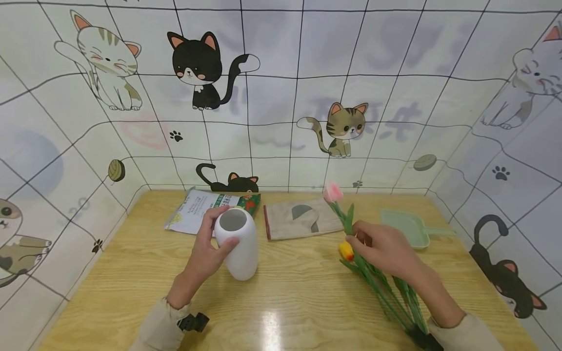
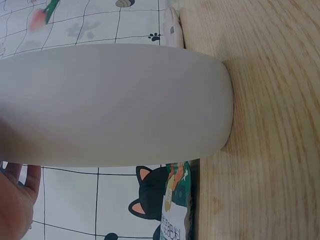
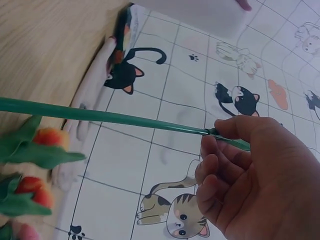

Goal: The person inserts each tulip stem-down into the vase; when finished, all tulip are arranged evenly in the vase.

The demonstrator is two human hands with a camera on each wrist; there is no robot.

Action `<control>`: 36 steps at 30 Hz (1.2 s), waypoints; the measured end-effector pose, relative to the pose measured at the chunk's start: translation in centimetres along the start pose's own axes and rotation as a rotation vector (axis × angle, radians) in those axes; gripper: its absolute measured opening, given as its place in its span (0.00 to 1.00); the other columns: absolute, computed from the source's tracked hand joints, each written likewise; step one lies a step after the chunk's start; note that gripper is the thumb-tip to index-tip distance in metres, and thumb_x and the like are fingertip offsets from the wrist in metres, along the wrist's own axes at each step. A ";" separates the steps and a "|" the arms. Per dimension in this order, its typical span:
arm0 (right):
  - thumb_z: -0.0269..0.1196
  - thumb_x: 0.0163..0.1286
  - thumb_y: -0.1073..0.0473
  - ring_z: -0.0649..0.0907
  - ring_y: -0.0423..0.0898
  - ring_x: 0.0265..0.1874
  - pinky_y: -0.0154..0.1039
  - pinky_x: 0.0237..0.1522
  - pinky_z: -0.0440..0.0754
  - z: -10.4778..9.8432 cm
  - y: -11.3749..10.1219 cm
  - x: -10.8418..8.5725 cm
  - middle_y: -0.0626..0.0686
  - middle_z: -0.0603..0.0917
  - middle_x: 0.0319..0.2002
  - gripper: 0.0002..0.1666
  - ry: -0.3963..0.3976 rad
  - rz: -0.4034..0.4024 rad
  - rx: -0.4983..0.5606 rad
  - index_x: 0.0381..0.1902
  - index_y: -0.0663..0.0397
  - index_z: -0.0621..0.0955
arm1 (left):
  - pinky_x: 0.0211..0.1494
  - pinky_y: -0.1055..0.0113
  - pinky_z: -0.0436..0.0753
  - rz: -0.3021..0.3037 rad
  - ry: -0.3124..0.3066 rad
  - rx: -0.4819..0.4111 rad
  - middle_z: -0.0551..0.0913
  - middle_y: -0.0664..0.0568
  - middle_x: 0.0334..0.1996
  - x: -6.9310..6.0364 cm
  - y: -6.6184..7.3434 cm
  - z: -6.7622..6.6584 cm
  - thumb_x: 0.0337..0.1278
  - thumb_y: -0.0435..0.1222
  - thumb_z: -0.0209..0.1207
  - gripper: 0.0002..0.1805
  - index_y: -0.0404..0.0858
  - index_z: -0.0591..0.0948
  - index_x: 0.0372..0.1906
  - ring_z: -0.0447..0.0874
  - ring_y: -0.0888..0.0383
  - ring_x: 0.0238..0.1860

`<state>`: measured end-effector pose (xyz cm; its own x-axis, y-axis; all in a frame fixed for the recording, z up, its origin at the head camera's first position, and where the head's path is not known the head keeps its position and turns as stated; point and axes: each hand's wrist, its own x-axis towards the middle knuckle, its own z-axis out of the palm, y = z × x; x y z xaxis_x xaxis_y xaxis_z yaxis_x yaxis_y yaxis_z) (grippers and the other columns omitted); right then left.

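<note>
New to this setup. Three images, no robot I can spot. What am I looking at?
No machine here: these are a person's two bare hands at work. The wide picture comes from a camera worn on the head, looking forward and down. The other two come from cameras on the wrists, so they look sideways and close up.

The left hand grips a white vase. The right hand pinches the stem of a pink tulip.

More tulips lie on the wooden table, below the right hand. Towards the back are a printed packet, a beige cloth and a pale green scoop.
</note>
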<state>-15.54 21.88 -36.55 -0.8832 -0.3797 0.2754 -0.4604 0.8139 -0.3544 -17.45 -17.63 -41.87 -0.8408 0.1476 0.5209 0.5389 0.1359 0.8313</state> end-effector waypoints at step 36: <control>0.63 0.70 0.58 0.75 0.36 0.23 0.33 0.26 0.75 3.5 -7.3 8.1 0.43 0.81 0.22 0.03 0.445 -0.114 0.449 0.37 0.50 0.84 | 0.65 0.75 0.70 0.071 -0.022 -0.038 0.70 0.46 0.67 -0.2 -0.4 0.3 0.59 0.26 0.62 0.36 0.35 0.59 0.70 0.72 0.61 0.63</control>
<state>-19.66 11.37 -34.83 -0.7495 -0.1555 0.6435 -0.6268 0.4796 -0.6141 -17.53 -17.42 -42.38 -0.7992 0.1767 0.5745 0.5941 0.0869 0.7997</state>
